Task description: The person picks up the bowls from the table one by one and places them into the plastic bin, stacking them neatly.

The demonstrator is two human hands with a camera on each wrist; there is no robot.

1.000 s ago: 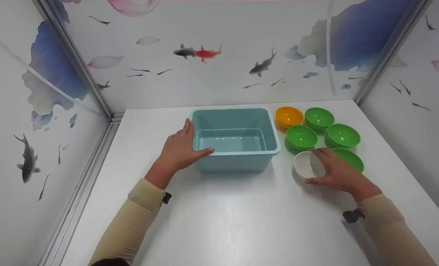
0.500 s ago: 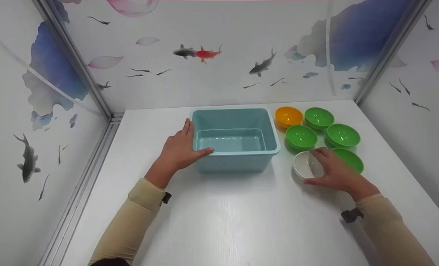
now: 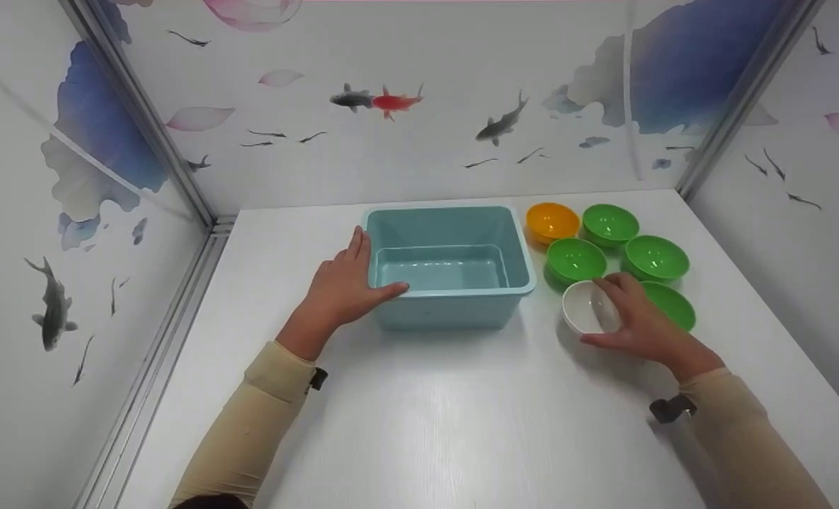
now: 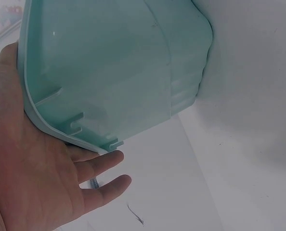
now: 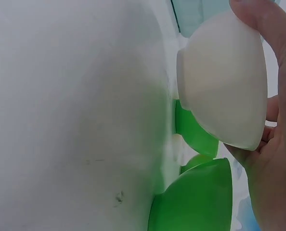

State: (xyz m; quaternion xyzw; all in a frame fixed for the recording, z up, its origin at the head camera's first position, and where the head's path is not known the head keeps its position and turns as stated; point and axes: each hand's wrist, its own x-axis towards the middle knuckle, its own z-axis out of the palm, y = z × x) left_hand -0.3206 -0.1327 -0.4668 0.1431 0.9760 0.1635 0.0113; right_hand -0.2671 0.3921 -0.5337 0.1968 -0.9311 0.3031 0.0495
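Note:
My right hand (image 3: 645, 322) holds a small white bowl (image 3: 587, 308) by its rim, with the thumb on the near side and the fingers on the far side. In the right wrist view the white bowl (image 5: 225, 79) shows its outer wall and foot, a little above the tabletop. My left hand (image 3: 341, 283) rests against the front left corner of a light blue plastic tub (image 3: 454, 311), its thumb laid over the front rim. The left wrist view shows that hand's fingers (image 4: 104, 192) extended past the rim of the tub (image 4: 109, 72).
Right of the tub stand an orange bowl (image 3: 552, 223) and several green bowls (image 3: 656, 258). One green bowl (image 3: 673, 304) is partly hidden behind my right hand. White panels (image 3: 433, 162) painted with fish enclose the white table (image 3: 426, 417) at the back and sides.
The white bowl has risen slightly off the table in my right hand and shifted toward the back. My left hand and the tub have stayed put.

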